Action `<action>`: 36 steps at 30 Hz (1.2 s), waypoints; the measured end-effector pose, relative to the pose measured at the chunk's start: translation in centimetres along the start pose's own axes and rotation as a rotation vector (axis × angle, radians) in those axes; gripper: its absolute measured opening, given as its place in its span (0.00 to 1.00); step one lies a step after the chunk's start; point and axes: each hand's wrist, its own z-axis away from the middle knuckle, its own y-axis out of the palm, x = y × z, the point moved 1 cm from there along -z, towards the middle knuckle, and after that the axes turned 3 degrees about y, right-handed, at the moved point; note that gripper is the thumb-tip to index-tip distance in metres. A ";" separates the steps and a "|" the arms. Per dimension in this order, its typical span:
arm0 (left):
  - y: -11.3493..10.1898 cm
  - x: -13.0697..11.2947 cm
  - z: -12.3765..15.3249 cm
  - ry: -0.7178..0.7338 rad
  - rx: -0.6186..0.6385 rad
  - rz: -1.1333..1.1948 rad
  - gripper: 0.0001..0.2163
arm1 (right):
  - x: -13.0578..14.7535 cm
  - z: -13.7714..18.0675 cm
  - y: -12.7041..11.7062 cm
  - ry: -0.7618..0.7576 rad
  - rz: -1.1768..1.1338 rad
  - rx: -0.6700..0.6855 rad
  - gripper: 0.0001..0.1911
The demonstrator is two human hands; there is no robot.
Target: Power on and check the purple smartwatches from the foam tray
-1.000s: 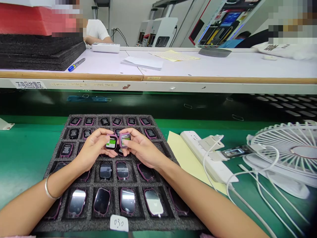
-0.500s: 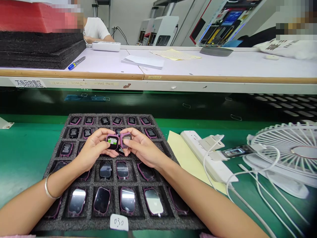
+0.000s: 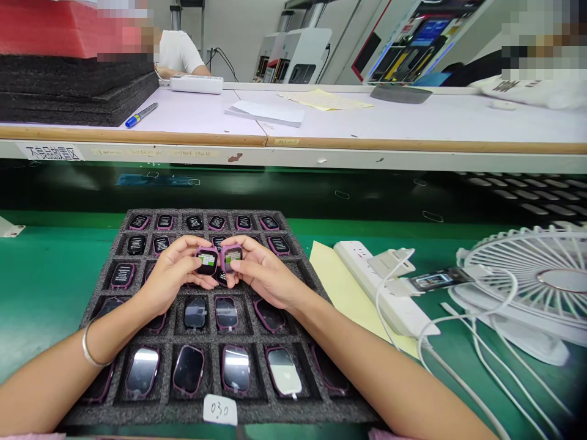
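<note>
A dark foam tray (image 3: 105, 287) with a grid of pockets lies on the green mat, and most pockets hold a purple-edged smartwatch body. My left hand (image 3: 172, 275) pinches one watch body (image 3: 207, 260) with a lit green and white screen. My right hand (image 3: 263, 272) pinches a second watch body (image 3: 232, 256), its screen also lit. Both are held side by side, nearly touching, just above the tray's middle rows. The near rows (image 3: 236, 370) show dark glossy screens; the far rows (image 3: 195, 223) show small text screens.
A white tag marked 030 (image 3: 220, 409) sits at the tray's front edge. To the right lie a yellow sheet (image 3: 342, 287), a white power strip (image 3: 380, 287) with cables and a white fan (image 3: 536, 281). Behind a raised shelf (image 3: 293, 150), other people sit.
The watch body in my left hand has tilted slightly and both hands have shifted a little upward; the two watch bodies stay close together.
</note>
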 end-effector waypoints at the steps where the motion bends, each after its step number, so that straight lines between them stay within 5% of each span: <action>1: 0.0 0.0 0.0 -0.001 -0.001 0.003 0.13 | 0.0 0.0 0.0 0.001 -0.001 0.001 0.17; 36: -0.2 0.5 -0.3 0.024 0.010 -0.043 0.16 | -0.1 0.0 0.1 0.000 0.000 0.010 0.19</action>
